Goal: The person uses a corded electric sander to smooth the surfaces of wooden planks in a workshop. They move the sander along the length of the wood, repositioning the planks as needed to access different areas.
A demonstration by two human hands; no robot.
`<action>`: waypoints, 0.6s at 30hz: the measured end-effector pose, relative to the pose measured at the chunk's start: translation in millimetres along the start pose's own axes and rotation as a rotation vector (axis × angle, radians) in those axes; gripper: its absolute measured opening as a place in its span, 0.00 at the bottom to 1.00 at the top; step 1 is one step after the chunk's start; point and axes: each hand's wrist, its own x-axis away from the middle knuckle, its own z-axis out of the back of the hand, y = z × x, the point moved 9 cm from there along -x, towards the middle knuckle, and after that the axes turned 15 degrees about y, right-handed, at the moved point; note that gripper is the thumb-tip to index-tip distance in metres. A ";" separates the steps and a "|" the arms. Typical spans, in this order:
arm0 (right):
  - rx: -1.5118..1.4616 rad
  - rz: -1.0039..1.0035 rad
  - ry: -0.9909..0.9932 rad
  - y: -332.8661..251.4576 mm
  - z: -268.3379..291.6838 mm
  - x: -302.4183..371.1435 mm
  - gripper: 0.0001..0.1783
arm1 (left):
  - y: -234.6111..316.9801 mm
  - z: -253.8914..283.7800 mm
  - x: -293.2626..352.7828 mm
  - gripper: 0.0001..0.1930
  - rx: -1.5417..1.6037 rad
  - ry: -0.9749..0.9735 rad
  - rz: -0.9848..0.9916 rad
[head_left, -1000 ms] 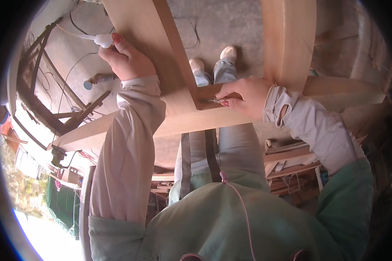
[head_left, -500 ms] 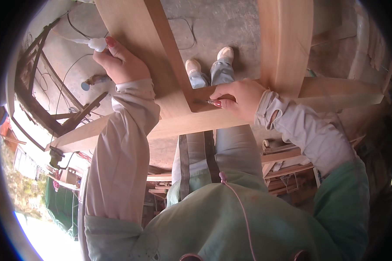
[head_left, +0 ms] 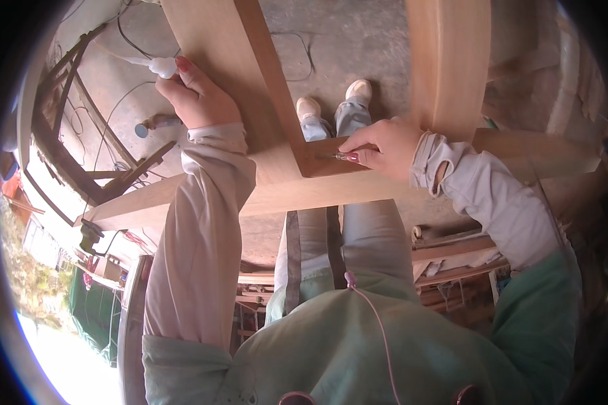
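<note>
My left hand (head_left: 208, 100) is closed around a small white bottle with a thin nozzle (head_left: 162, 66), beside a broad light-wood board (head_left: 216, 40). The nozzle points away to the left, and the bottle's body is mostly hidden by my fingers. My right hand (head_left: 390, 150) pinches a slim metal tool with a narrow tip (head_left: 336, 156); its exact kind is unclear. The tip is at the inner corner where the board meets a wooden crosspiece (head_left: 284, 194). Further right, a thick wooden post (head_left: 446, 67) joins the same crosspiece, close behind my right hand.
A dark wooden frame (head_left: 61, 158) lies on the left, with loose cables around it. Near it a small cylindrical object with a blue end (head_left: 142, 130) lies on the concrete floor (head_left: 358, 40). Stacked timber (head_left: 452, 253) sits below the crosspiece, and a clamp-like green piece (head_left: 90, 236) is at its left end.
The whole view has shifted slightly, so things sit a little further right. Both hands keep their grips, and the tool tip stays near the same wooden corner.
</note>
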 end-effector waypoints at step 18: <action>0.137 -0.071 -0.053 -5.4 -14.9 -2.8 0.10 | 2.5 -1.9 1.8 0.20 0.004 -0.024 0.018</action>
